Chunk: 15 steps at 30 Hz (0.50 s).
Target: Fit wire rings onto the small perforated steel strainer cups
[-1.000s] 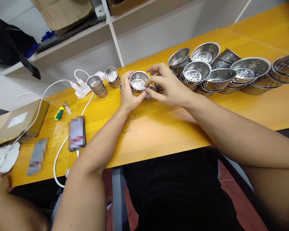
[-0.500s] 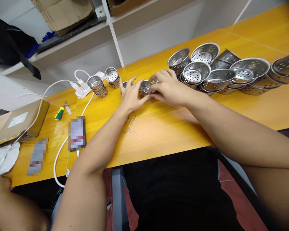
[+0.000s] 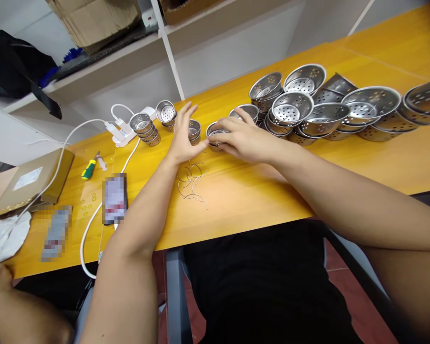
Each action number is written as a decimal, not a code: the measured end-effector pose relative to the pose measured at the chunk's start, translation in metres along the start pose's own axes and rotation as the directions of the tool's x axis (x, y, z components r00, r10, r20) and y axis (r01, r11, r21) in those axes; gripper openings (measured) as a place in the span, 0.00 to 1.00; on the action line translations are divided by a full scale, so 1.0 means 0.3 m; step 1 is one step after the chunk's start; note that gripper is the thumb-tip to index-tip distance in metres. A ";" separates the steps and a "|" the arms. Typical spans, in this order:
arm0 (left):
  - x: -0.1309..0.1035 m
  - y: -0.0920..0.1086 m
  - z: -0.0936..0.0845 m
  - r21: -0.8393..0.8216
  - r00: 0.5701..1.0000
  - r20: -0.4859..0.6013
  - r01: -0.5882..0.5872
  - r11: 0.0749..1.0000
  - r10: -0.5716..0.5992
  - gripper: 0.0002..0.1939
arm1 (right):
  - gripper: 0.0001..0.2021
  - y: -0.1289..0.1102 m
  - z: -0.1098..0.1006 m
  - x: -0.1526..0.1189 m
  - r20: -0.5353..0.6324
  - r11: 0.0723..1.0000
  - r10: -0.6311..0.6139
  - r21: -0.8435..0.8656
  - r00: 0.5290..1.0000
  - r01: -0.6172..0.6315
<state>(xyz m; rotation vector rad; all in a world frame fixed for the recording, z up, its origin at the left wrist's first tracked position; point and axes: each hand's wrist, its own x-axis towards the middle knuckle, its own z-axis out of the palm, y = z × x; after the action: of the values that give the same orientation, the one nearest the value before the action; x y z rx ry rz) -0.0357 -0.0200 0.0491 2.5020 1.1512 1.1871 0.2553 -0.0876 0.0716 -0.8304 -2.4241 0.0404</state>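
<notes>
Both left hand (image 3: pixel 182 141) and right hand (image 3: pixel 246 139) now farther left

The left hand (image 3: pixel 182 138) gripped a small perforated metal cup a second ago; now it holds nothing. Its fingers have straightened and spread, and it has shifted left since half a second ago. This uncovers the right part of another small cup (image 3: pixel 194 131) just to its right, and more of the loose, thin curved wires (image 3: pixel 192 179) on the near side. The right hand (image 3: pixel 249 136) has stretched its curled fingers out leftward, over a short stack of small cups (image 3: pixel 215 143). Beyond its knuckles, on the far side, the opening of a wider cup (image 3: pixel 246 112) has come into view.
</notes>
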 end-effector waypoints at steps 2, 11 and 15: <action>-0.010 -0.065 0.026 -0.011 0.995 -0.098 0.024 1.000 -0.025 0.55 | 0.22 -0.003 0.013 0.001 0.011 1.000 -0.008 -0.009 1.000 0.008; -0.042 -0.220 0.119 -0.184 0.901 -0.117 0.393 0.901 -0.417 0.55 | 0.21 0.028 0.007 0.001 -0.035 0.999 0.043 -0.021 0.998 -0.044; -0.038 -0.243 0.107 -0.194 0.904 -0.177 0.357 0.914 -0.390 0.52 | 0.19 -0.005 -0.015 0.014 -0.077 0.999 0.030 0.011 0.997 -0.030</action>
<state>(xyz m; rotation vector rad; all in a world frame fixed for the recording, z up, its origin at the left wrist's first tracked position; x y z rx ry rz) -0.0596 0.0288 -0.0101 1.9554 1.4450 1.3893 0.2540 -0.0871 0.0778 -0.8482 -2.3373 0.0314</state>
